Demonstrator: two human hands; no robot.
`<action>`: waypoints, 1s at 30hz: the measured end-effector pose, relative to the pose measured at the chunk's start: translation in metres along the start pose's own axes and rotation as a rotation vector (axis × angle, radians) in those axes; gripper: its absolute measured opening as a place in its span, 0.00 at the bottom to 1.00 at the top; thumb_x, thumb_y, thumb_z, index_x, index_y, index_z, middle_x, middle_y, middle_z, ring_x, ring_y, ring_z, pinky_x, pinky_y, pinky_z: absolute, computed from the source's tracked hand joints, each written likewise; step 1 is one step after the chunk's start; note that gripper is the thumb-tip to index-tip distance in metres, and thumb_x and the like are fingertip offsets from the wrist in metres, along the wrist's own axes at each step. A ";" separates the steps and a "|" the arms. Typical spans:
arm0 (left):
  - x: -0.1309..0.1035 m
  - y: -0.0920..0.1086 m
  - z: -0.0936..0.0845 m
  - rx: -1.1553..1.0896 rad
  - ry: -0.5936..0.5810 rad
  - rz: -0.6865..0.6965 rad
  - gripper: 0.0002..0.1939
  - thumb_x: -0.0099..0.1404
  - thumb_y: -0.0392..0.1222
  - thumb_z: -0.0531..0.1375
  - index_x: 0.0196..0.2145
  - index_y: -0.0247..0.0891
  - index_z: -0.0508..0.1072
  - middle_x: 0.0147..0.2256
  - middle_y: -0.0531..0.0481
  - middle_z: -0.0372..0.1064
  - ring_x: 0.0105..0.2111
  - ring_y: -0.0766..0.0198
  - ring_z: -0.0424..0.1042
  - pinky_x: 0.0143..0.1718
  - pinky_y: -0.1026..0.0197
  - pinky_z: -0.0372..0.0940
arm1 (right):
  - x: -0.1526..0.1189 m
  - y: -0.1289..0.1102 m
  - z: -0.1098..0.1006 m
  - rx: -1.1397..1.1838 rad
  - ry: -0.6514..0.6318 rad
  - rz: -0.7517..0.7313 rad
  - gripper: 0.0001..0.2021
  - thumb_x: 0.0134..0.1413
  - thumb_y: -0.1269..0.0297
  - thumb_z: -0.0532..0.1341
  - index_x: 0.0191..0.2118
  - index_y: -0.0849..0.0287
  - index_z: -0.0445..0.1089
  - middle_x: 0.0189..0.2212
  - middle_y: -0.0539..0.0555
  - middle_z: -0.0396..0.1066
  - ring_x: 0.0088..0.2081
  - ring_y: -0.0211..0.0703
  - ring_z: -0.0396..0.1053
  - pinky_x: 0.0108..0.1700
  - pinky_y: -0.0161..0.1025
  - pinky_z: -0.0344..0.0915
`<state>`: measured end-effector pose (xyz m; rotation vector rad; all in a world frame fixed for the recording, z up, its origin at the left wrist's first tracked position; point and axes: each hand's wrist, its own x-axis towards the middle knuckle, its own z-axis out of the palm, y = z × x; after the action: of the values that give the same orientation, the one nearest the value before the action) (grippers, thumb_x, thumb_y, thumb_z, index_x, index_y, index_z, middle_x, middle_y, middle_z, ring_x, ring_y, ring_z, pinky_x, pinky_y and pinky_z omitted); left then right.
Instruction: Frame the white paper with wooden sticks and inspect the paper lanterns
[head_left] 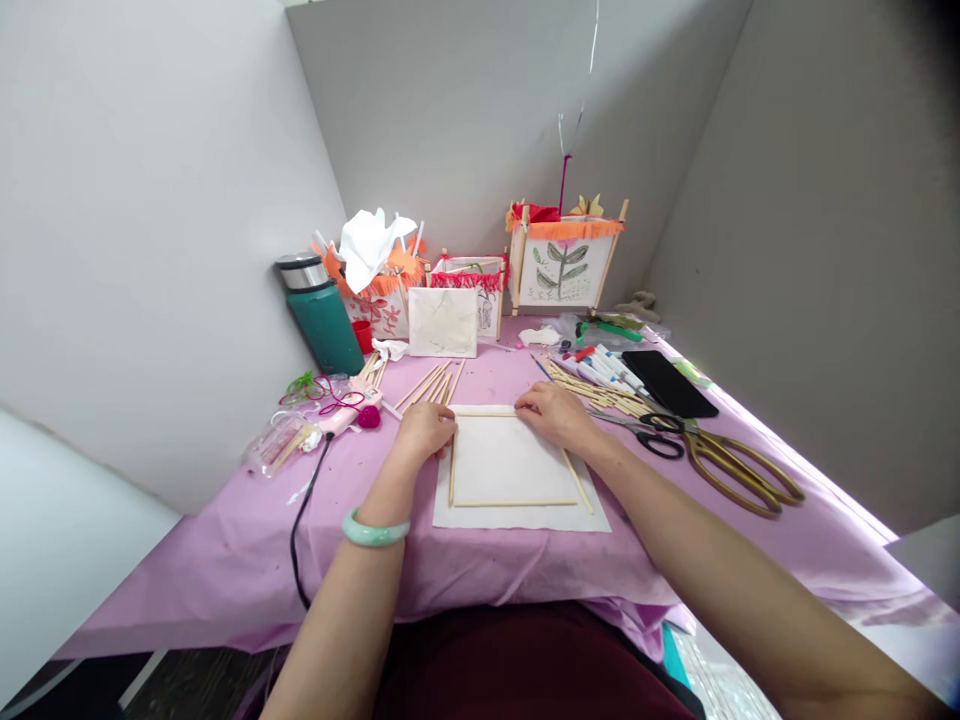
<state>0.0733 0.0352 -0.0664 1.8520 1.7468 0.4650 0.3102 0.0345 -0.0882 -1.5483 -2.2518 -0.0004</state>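
Currently, four thin wooden sticks outline a square on white paper (514,460) at the front of the cloth-covered counter (356,525). The right-hand stick (577,485) slants outward at its near end.

Left hand (426,430): fingers curled at the far-left corner, touching the wood. Right hand (556,415): fingers bent, tips together at the right end of the far stick (484,414). Firmness of either grip: cannot tell.

Surroundings: black-handled scissors (660,440) and gold-handled shears (739,470) lie right of the paper, near the right forearm; phone (670,383) beyond. Loose sticks (592,388) and markers (619,370) crowd the area past the right hand. Pink glue gun (349,410) to the left, its black cord (304,530) running over the near edge.

Containers: leftmost fringed frame (379,310) has white tissue (371,245) bunched at its top; clear packet (274,447) holds slim pieces; teal bottle (322,325) lidded, contents hidden.

Counts: sticks on paper, 4; fringed frames, 3; cutting tools, 2; bottle, 1; phone, 1. Loose sticks overlap, not countable.
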 end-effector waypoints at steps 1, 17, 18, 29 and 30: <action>0.000 0.000 0.000 0.001 0.004 0.005 0.17 0.51 0.36 0.57 0.38 0.37 0.77 0.20 0.52 0.73 0.16 0.67 0.70 0.22 0.68 0.64 | 0.001 0.000 0.001 0.001 0.001 -0.007 0.10 0.56 0.66 0.57 0.36 0.56 0.76 0.35 0.53 0.72 0.39 0.42 0.66 0.41 0.35 0.55; 0.003 -0.004 0.002 0.017 0.005 0.025 0.17 0.53 0.37 0.57 0.41 0.38 0.77 0.21 0.52 0.73 0.17 0.68 0.69 0.28 0.67 0.66 | 0.004 -0.002 0.010 -0.022 -0.010 -0.047 0.09 0.55 0.69 0.56 0.34 0.57 0.75 0.34 0.54 0.72 0.40 0.42 0.66 0.44 0.36 0.55; 0.004 -0.004 0.002 0.012 0.010 0.025 0.17 0.53 0.38 0.57 0.41 0.39 0.77 0.21 0.52 0.73 0.17 0.68 0.69 0.27 0.67 0.66 | 0.004 -0.003 0.010 -0.021 -0.005 -0.045 0.09 0.55 0.69 0.56 0.34 0.57 0.75 0.34 0.53 0.73 0.41 0.42 0.66 0.45 0.37 0.55; 0.005 -0.004 0.003 0.000 0.016 0.014 0.18 0.52 0.37 0.57 0.41 0.38 0.77 0.21 0.53 0.73 0.16 0.68 0.68 0.25 0.68 0.65 | 0.003 -0.005 0.007 -0.015 -0.023 -0.026 0.09 0.56 0.69 0.56 0.35 0.56 0.75 0.36 0.54 0.72 0.42 0.42 0.67 0.45 0.36 0.56; 0.005 -0.004 0.003 0.001 0.016 0.014 0.18 0.52 0.37 0.57 0.41 0.38 0.77 0.21 0.52 0.73 0.16 0.69 0.68 0.24 0.68 0.65 | 0.003 -0.005 0.007 -0.019 -0.026 -0.025 0.09 0.56 0.69 0.56 0.35 0.56 0.75 0.36 0.53 0.72 0.41 0.42 0.66 0.45 0.36 0.55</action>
<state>0.0719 0.0395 -0.0720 1.8670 1.7463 0.4854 0.3025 0.0363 -0.0921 -1.5388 -2.2972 -0.0089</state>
